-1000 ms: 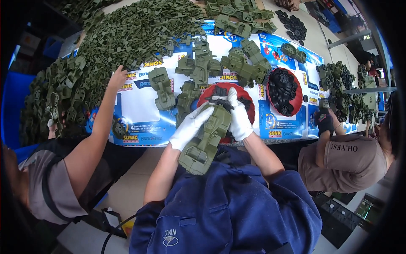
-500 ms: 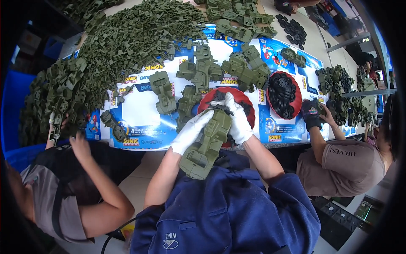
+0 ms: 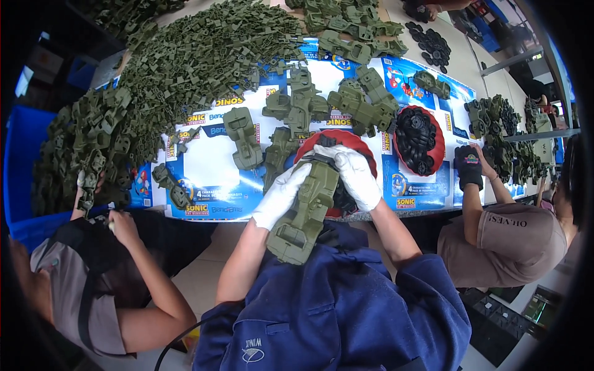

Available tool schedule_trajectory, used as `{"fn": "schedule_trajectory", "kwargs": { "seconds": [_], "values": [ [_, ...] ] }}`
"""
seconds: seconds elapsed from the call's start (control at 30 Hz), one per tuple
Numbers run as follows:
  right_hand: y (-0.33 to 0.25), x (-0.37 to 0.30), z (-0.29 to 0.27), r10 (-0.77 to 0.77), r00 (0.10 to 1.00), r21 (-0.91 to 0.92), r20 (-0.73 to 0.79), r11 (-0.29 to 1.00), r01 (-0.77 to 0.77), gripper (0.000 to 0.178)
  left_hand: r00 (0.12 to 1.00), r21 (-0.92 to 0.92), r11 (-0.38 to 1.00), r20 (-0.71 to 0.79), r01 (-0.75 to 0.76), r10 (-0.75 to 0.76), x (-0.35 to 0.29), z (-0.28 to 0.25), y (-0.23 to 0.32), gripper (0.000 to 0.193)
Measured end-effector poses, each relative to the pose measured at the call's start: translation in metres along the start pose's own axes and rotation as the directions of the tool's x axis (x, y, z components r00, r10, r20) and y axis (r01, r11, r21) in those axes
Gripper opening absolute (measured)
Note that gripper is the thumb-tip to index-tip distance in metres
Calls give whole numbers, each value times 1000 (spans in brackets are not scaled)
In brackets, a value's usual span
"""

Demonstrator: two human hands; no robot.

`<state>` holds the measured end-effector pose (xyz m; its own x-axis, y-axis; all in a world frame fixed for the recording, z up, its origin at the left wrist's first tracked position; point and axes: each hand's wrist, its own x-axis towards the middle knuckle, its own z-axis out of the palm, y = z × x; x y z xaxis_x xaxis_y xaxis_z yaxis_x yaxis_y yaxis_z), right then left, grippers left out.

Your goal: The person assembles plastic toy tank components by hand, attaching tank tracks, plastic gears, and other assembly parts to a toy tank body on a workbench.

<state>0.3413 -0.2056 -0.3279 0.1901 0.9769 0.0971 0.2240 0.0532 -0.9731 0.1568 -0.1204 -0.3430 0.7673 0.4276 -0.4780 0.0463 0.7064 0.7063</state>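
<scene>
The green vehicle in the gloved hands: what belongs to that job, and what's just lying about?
Likely the job's: green vehicle, left hand, right hand, nearer red bowl.
Lying about for now, I'd judge: other red bowl, green heap, black discs.

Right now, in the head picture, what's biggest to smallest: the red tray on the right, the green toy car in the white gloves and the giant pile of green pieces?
1. pile of green pieces
2. green toy car, though being nearer the camera may help
3. red tray
</scene>
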Motion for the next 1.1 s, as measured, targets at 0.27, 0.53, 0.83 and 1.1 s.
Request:
{"fn": "schedule_trajectory", "kwargs": {
  "seconds": [0.27,0.53,0.83,1.1],
  "values": [
    [2,-13,31,-28,994,54,-103,998,34,83,910,179,915,-146,-362,389,0,29,-7,46],
    [-6,-13,48,-300,931,-42,-206,954,298,72,660,505,539,82,-674,747,-5,12,-10,48],
    [5,-18,48,-300,908,-154,-292,952,264,53,621,605,430,140,-670,771,9,8,-9,28],
    [51,61,-121,84,504,-75,-859,955,-286,68,407,892,399,-452,212,794,50,-112,13,61]
  ]
}}
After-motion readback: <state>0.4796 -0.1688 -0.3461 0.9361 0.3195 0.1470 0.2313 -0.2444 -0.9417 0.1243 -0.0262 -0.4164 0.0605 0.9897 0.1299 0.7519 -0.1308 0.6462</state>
